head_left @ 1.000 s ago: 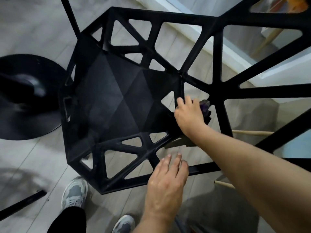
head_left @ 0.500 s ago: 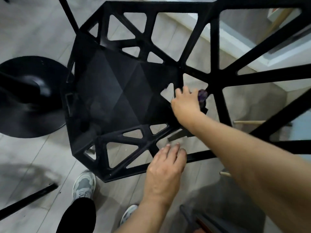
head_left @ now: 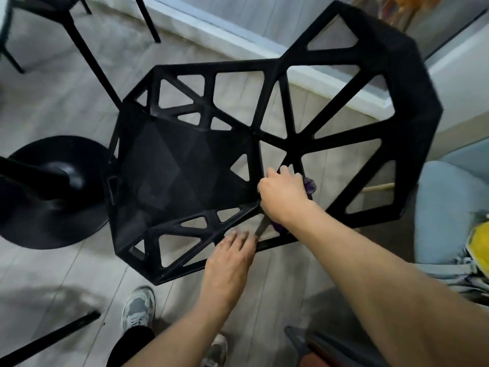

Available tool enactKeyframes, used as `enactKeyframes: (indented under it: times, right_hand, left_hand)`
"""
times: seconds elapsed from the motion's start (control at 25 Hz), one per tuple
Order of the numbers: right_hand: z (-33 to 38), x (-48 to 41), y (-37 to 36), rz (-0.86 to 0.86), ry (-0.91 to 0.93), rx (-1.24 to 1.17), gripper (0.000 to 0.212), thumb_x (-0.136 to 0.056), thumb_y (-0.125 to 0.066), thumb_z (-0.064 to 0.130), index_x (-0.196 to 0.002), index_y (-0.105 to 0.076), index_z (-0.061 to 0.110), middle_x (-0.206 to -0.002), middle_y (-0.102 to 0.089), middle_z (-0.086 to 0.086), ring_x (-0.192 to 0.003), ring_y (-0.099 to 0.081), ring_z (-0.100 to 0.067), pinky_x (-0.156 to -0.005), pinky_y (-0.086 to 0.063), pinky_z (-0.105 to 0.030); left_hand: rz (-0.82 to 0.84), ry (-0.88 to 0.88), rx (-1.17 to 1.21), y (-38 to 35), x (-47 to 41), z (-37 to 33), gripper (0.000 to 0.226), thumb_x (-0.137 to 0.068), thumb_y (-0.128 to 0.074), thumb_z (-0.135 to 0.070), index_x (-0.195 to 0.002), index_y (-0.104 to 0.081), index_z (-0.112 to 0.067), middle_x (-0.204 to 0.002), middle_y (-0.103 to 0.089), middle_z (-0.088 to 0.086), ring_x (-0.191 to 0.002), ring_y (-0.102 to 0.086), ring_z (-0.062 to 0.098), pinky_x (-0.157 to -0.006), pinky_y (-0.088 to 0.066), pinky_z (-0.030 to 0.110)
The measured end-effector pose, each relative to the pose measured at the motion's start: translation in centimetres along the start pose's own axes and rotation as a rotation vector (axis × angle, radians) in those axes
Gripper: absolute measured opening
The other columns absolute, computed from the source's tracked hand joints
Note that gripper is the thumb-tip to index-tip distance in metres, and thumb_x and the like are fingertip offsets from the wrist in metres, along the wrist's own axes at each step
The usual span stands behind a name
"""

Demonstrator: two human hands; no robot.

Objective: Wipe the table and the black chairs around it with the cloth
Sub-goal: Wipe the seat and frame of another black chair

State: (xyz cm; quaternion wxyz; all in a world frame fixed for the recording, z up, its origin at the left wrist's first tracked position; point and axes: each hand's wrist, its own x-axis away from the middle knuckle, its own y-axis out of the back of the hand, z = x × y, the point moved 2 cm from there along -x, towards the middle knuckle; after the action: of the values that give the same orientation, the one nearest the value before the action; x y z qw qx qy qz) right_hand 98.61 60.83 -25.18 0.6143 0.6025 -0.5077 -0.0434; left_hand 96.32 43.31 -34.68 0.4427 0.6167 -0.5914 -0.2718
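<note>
Table base (head_left: pixel 53 192): far left, on the floor. Black chair (head_left: pixel 185 165): just beside it. My left hand (head_left: pixel 230 260): fingers straight, resting on the seat's near rail, holding nothing. My right hand (head_left: pixel 284 193): fingers curled round the purple cloth (head_left: pixel 310 185), pressed to a strut where seat meets back.

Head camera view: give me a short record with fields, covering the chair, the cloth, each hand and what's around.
chair: black chair, open lattice frame, solid faceted seat, seen from above
right hand: grips the purple cloth against a strut where the seat meets the backrest
cloth: bunched, mostly hidden under that hand
left hand: fingers straight, resting on the chair's near rim
nearby: round black table base at left; second black chair at upper left; pale blue seat at right
</note>
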Motion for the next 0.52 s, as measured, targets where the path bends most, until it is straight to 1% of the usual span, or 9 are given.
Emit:
enactKeyframes:
  times: [0.08, 0.12, 0.2, 0.28, 0.32, 0.4, 0.44, 0.48, 0.52]
  right_hand:
    - [-0.4, 4.2, 1.9, -0.246, -0.006, -0.226, 0.025, -0.096, -0.056, 0.033, -0.118, -0.064, 0.024, -0.118, -0.049, -0.003, -0.113, -0.044, -0.027, -0.091, -0.045, -0.043]
    - [-0.5, 6.4, 2.5, -0.338, -0.006, -0.348, 0.025, -0.095, -0.057, 0.037, -0.116, -0.065, 0.025, -0.116, -0.049, -0.001, -0.109, -0.045, -0.024, -0.091, -0.046, -0.042]
    - [-1.1, 10.7, 3.6, -0.512, 0.003, -0.565, 0.025, -0.093, -0.059, 0.039, -0.114, -0.065, 0.026, -0.115, -0.051, 0.002, -0.104, -0.045, -0.02, -0.089, -0.048, -0.039]
    - [-3.0, 14.4, 4.5, -0.728, -0.027, -0.717, 0.03, -0.09, -0.058, 0.04, -0.117, -0.064, 0.027, -0.117, -0.053, 0.003, -0.105, -0.046, -0.017, -0.087, -0.05, -0.035]
    - [-4.5, 15.8, 4.9, -0.834, -0.066, -0.755, 0.033, -0.089, -0.058, 0.039, -0.119, -0.063, 0.027, -0.119, -0.053, 0.003, -0.107, -0.046, -0.016, -0.088, -0.051, -0.034]
    - [-8.4, 17.5, 5.2, -0.996, -0.199, -0.74, 0.041, -0.088, -0.061, 0.035, -0.127, -0.06, 0.025, -0.129, -0.049, -0.001, -0.116, -0.045, -0.021, -0.093, -0.049, -0.034]
    - [-10.2, 17.7, 5.2, -1.037, -0.278, -0.719, 0.043, -0.087, -0.063, 0.033, -0.13, -0.058, 0.024, -0.134, -0.046, -0.003, -0.12, -0.044, -0.025, -0.095, -0.048, -0.036]
    - [-11.8, 17.5, 5.2, -1.036, -0.354, -0.691, 0.045, -0.088, -0.064, 0.032, -0.132, -0.055, 0.024, -0.137, -0.043, -0.005, -0.122, -0.042, -0.027, -0.097, -0.048, -0.04]
    - [-13.0, 16.9, 5.0, -0.996, -0.419, -0.653, 0.046, -0.089, -0.064, 0.033, -0.133, -0.054, 0.025, -0.139, -0.042, -0.005, -0.123, -0.041, -0.029, -0.098, -0.048, -0.044]
  left_hand:
    - [0.035, 0.029, -0.046, 0.5, -0.1, -0.1, 0.046, -0.08, -0.082, -0.017, -0.122, -0.063, -0.018, -0.124, -0.07, 0.01, -0.115, -0.068, 0.034, -0.092, -0.059, 0.042]
    - [0.027, 0.055, -0.059, 0.6, 0.1, -0.2, 0.043, -0.085, -0.078, -0.021, -0.124, -0.062, -0.018, -0.126, -0.069, 0.012, -0.117, -0.066, 0.037, -0.094, -0.058, 0.045]
    - [0.002, 0.118, -0.073, 1.1, 0.4, -0.7, 0.042, -0.096, -0.06, -0.033, -0.134, -0.06, -0.017, -0.134, -0.066, 0.015, -0.124, -0.062, 0.039, -0.101, -0.054, 0.05]
    - [0.032, 0.15, -0.104, 1.8, 0.6, -1.5, 0.055, -0.1, -0.035, -0.044, -0.146, -0.05, -0.018, -0.146, -0.057, 0.012, -0.136, -0.054, 0.033, -0.111, -0.046, 0.048]
    - [0.054, 0.143, -0.108, 2.4, 0.6, -2.2, 0.061, -0.1, -0.025, -0.048, -0.152, -0.043, -0.021, -0.153, -0.05, 0.01, -0.142, -0.047, 0.03, -0.116, -0.041, 0.046]
    - [0.108, 0.094, -0.061, 2.9, 0.5, -3.6, 0.072, -0.097, -0.01, -0.057, -0.16, -0.026, -0.027, -0.163, -0.035, 0.003, -0.151, -0.032, 0.025, -0.123, -0.03, 0.04]
    - [0.158, 0.073, -0.014, 2.9, 0.4, -3.9, 0.079, -0.092, 0.0, -0.066, -0.162, -0.014, -0.031, -0.167, -0.025, 0.0, -0.155, -0.022, 0.022, -0.125, -0.022, 0.038]
    - [0.22, 0.071, 0.02, 2.8, 0.3, -4.3, 0.087, -0.085, 0.012, -0.075, -0.162, -0.001, -0.036, -0.169, -0.016, -0.004, -0.157, -0.013, 0.019, -0.127, -0.016, 0.037]
    - [0.257, 0.086, 0.041, 2.5, 0.3, -4.5, 0.094, -0.077, 0.023, -0.079, -0.16, 0.007, -0.039, -0.17, -0.01, -0.007, -0.157, -0.007, 0.017, -0.128, -0.011, 0.036]
